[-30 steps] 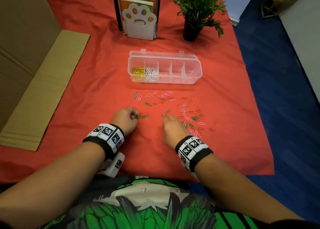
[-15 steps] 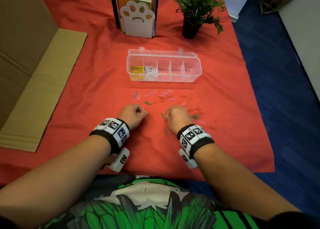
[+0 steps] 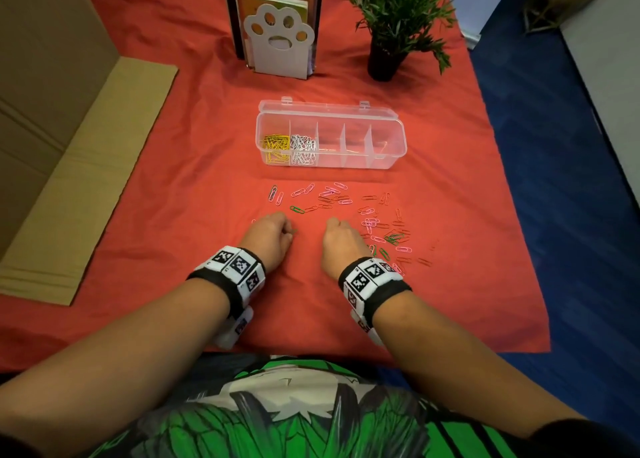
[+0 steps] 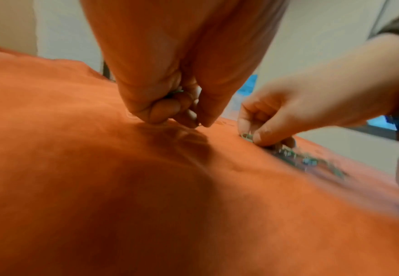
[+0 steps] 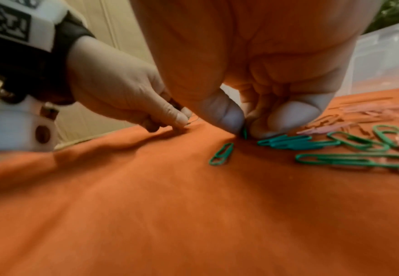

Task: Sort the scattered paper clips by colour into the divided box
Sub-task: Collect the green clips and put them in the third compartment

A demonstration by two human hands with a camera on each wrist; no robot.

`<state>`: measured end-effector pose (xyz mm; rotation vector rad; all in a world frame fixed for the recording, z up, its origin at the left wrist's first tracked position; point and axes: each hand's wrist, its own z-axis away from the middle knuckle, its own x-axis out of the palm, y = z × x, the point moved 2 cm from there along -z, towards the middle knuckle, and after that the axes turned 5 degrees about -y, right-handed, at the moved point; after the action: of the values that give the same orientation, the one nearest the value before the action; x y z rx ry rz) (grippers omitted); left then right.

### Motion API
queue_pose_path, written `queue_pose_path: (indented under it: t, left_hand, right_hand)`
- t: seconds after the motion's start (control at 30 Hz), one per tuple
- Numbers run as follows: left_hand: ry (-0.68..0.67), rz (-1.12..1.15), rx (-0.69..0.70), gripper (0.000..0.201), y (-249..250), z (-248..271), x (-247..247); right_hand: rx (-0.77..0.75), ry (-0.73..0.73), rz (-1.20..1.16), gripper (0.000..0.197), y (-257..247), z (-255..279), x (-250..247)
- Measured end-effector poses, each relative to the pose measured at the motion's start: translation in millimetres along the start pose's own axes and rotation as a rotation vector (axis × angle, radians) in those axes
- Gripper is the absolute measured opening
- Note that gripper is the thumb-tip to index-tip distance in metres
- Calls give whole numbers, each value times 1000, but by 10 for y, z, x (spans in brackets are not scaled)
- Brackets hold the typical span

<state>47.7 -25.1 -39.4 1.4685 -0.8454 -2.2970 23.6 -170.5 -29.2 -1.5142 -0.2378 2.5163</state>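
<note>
Left hand: the left hand (image 3: 268,237) is down on the orange-red cloth (image 3: 180,187), fingers curled tight; the left wrist view shows green wire (image 4: 177,91) tucked in its curled fingers, so it holds green paper clips, with its fingertips (image 4: 191,119) touching the cloth.
Right hand: the right hand (image 3: 341,246) is beside it, thumb and forefinger closed on a small green paper clip (image 5: 244,133) standing on edge against the cloth.
Loose green clips: one green clip (image 5: 221,154) lies flat just beside the right hand's thumb, and more green clips (image 5: 297,142) lie to its right.
Scattered clips: pink, red and green paper clips (image 3: 372,222) are spread over the cloth between the hands and the box, thicker toward the right.
Divided box: the clear plastic divided box (image 3: 391,146) stands open on the cloth beyond the clips, well apart from both hands.
Box contents: yellow paper clips (image 3: 275,147) fill the leftmost compartment and white paper clips (image 3: 304,149) the next one; what the other compartments hold is not clear.
Counter: the cloth covers the counter; a white paw-shaped bookend (image 3: 278,47) with books and a small potted green plant (image 3: 398,14) stand at the far side.
Left side: flattened brown cardboard (image 3: 86,180) lies along the cloth's left edge.
</note>
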Motion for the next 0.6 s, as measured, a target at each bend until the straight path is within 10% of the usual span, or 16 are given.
queue_pose_path:
  t: [0.33,0.6]
  left_hand:
    - [-144,1324,-511,26,143,-87,-286]
    - [45,10,-121,18,183,-391,-229]
  right_hand:
    - [201,-125,-1583,25,339,-42,-420]
    - [-83,7,-18,23,258,-176,-272]
